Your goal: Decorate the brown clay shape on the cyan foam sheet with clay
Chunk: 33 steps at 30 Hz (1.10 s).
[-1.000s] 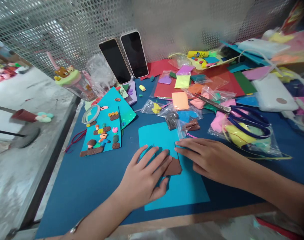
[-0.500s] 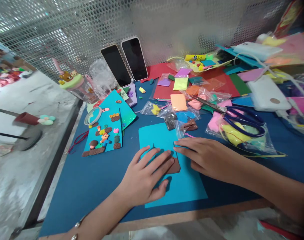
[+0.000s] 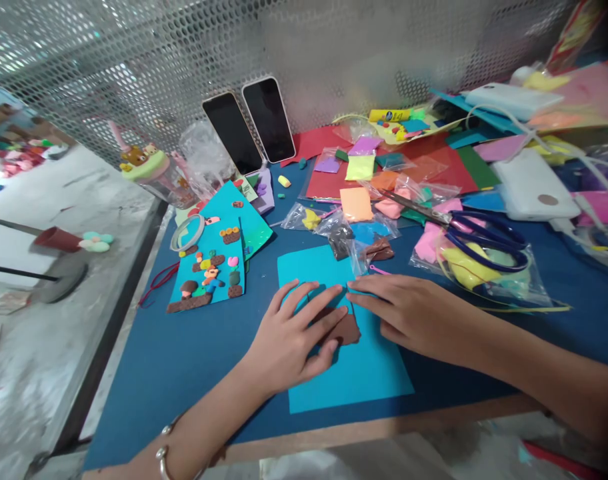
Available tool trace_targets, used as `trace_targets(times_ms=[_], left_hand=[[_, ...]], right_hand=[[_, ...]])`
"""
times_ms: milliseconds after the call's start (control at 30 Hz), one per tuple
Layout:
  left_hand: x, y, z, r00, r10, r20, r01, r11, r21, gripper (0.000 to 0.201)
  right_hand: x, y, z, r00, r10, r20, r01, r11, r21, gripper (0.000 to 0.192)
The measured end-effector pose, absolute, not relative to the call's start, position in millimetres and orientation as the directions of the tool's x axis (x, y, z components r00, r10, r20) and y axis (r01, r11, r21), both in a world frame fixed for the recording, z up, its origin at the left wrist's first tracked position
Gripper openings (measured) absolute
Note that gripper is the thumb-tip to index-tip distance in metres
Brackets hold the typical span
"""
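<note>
Both grips are seen laid flat and open-fingered: the left hand is pressed on a flattened brown clay piece, its fingers spread across it, while the right hand is rested at the clay's 2 o'clock, fingertips touching the turquoise sheet beside the piece. Nothing is clasped by either hand. The clay is found on the middle of that sheet, which is laid on the blue worktop near its front edge. At the sheet's 9 o'clock a decorated card with small clay figures is seen; at 2 o'clock blue-handled scissors are lain over clay bags, and at 12 o'clock two phones are leaned on the mesh
</note>
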<state>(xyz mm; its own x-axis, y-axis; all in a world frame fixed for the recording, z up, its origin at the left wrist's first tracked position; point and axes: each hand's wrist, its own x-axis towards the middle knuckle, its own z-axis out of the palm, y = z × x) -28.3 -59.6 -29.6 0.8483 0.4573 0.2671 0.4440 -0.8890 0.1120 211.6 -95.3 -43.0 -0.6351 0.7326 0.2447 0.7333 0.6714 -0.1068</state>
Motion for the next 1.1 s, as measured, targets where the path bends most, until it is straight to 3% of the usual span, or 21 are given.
trace_targets(times_ms=[167,600,933,1100], left_hand=[[-33.1,-61.5,-25.7,0.812,0.483,0.328,0.459,-0.875,0.153,0.039],[-38.4,-65.4,-29.2,0.814,0.538,0.218,0.538,-0.84,0.062,0.039],[-45.3,-72.5,-31.5,0.743,0.617,0.26,0.627,-0.777,0.052,0.039],[-46.1,-75.6,-28.9,0.728,0.597,0.337,0.603,-0.791,0.101,0.041]], right_hand=[[211.2,-95.0,-41.8,-0.632,0.735,0.248,0.735,0.669,-0.11,0.04],[210.6,-94.7,-43.0,-0.628,0.724,0.285,0.734,0.673,-0.092,0.039],[211.5,-94.8,-43.8,-0.617,0.737,0.274,0.739,0.663,-0.119,0.043],[212.2,-94.1,-43.2,-0.625,0.726,0.286,0.73,0.674,-0.115,0.043]])
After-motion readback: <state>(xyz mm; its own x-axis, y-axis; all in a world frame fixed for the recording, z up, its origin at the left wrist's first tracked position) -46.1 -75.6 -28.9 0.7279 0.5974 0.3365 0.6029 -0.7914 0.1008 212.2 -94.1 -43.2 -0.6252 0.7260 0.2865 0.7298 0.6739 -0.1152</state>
